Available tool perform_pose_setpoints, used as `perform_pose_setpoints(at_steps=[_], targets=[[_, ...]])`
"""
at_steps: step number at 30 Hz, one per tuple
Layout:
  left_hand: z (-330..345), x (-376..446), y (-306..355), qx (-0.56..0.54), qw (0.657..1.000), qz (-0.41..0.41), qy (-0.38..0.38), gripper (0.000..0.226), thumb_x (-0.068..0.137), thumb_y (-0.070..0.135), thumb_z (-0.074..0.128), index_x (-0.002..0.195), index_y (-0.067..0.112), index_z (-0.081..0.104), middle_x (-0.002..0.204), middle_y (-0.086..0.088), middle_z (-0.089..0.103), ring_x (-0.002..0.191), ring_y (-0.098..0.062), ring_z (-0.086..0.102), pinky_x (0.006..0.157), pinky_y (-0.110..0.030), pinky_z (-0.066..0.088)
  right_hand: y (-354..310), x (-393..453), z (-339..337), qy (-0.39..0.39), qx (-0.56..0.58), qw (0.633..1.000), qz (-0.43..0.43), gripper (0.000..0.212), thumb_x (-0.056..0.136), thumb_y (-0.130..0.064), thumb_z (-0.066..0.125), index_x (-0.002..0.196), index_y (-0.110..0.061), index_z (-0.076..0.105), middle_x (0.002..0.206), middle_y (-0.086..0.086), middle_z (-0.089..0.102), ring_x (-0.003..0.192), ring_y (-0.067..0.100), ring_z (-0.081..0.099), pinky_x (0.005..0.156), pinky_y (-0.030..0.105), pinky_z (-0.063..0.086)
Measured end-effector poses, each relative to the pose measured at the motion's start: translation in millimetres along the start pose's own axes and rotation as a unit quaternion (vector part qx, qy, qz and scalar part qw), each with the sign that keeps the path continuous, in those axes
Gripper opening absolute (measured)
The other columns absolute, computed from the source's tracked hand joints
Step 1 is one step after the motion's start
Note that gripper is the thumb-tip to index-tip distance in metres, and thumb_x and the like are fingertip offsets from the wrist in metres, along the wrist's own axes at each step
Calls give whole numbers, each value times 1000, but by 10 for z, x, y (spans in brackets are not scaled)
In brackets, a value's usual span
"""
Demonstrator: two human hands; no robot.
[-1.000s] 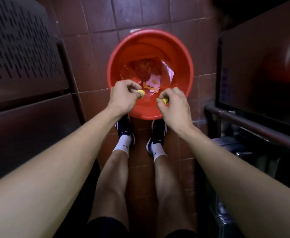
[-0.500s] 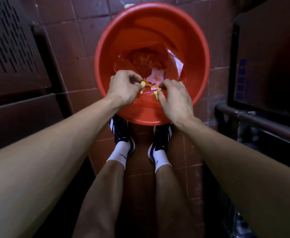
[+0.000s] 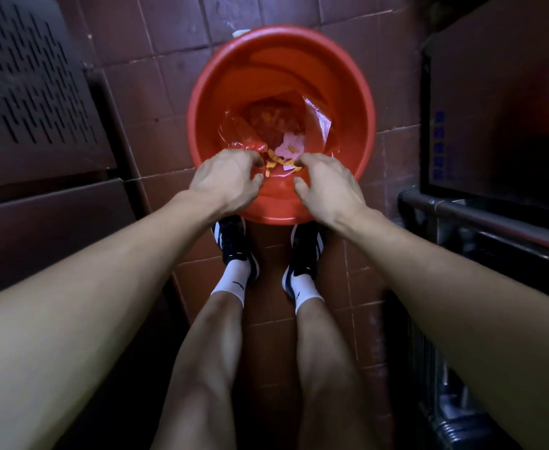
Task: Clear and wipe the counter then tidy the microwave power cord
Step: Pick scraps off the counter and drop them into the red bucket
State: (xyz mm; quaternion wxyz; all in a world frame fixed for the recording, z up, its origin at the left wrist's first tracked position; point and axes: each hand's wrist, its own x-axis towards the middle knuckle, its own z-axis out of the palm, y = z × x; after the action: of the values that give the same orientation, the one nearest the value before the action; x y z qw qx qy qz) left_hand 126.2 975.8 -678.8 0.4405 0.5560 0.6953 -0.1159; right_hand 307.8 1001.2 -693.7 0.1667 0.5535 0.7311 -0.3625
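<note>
1. Both hands hang over the near rim of the red basin (image 3: 360, 102): my left hand (image 3: 226, 181) has its fingers curled down toward the liner, and I cannot tell whether they pinch anything. My right hand (image 3: 330, 186) looks loosely spread, with nothing visible in it.
2. Between the two hands lie the orange scraps (image 3: 274, 164), scattered on the clear plastic bag (image 3: 317, 125) that lines the basin, beside a pale pink slip of paper (image 3: 291, 147).
3. That basin is where the counter's rubbish goes; it sits on the tiled floor (image 3: 169, 76), just ahead of my shoes (image 3: 234, 245).
4. To do this step well, I judge I should shake both hands clean over the middle of the bag, not over the rim, so no crumbs land on the tiles.
5. Checking my fingertips for stuck bits before turning away seems wise, since the wiping comes next.
6. Neither the counter, the microwave nor its power cord is in view, so I cannot place them.
7. A perforated dark panel (image 3: 23, 76) stands at my left and a dark box (image 3: 500, 102) above a pipe rail (image 3: 480, 219) at my right; dim light keeps both hard to identify.
8. Fingertips of both hands are turned away from the camera, and deeper bag contents are a red blur.
</note>
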Motion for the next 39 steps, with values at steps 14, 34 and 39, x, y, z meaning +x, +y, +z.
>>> perform_pose_setpoints(at_steps=[14, 34, 39], targets=[[-823, -1294, 546, 141, 989, 15, 41, 45, 97, 39, 48, 139, 22, 50, 133, -9, 59, 119, -34, 54, 93, -48, 46, -360, -945, -1100, 14, -83, 992, -90, 31, 96, -32, 53, 122, -16, 60, 126, 8, 62, 115, 36, 57, 92, 49, 48], [-1939, -4099, 937, 50, 959, -162, 226, 45, 99, 45, 43, 136, 20, 51, 132, -7, 59, 121, -32, 53, 95, -46, 45, -1964, -2705, -2850, 50, -139, 941, -306, 35, 95, -29, 51, 128, -21, 59, 133, 2, 61, 119, 32, 57, 91, 46, 50], [-1826, -4872, 635, 16, 934, -225, 276, 43, 99, 45, 42, 135, 22, 51, 131, -6, 59, 123, -30, 52, 99, -46, 46, -2491, -3102, -2820, 60, -143, 911, -381, 41, 95, -28, 58, 134, -17, 56, 137, 4, 58, 122, 31, 56, 96, 47, 48]])
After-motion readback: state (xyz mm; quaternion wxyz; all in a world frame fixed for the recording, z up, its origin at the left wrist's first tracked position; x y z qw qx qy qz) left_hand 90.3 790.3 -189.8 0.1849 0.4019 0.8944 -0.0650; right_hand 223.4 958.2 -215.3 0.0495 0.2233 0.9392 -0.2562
